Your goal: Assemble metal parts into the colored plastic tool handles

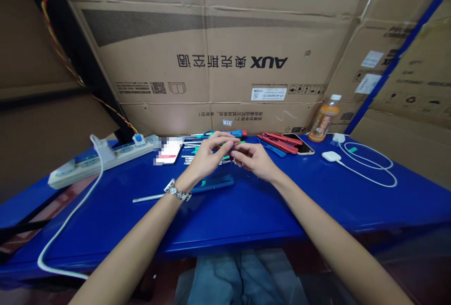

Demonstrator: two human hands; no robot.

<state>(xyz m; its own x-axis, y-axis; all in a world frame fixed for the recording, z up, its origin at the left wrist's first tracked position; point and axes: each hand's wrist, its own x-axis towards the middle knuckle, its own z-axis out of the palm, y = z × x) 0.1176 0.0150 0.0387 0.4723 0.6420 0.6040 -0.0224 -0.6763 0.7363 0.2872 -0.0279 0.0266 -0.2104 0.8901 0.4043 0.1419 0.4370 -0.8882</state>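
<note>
My left hand (211,152) and my right hand (252,158) meet above the blue table (246,215), fingertips pinched together on a small item too tiny to name. A metal watch band sits on my left wrist. Just under the hands lies a blue phone-sized device (216,183). Behind them lie several small tools with green and silver shafts (192,151). A thin metal rod (148,198) lies left of my left wrist.
A white power strip (102,158) with a white cable lies at the left. A phone (302,144), red and blue pry tools (278,143), an orange drink bottle (324,119), and a white charger with cable (366,161) sit to the right. Cardboard boxes (218,60) stand behind.
</note>
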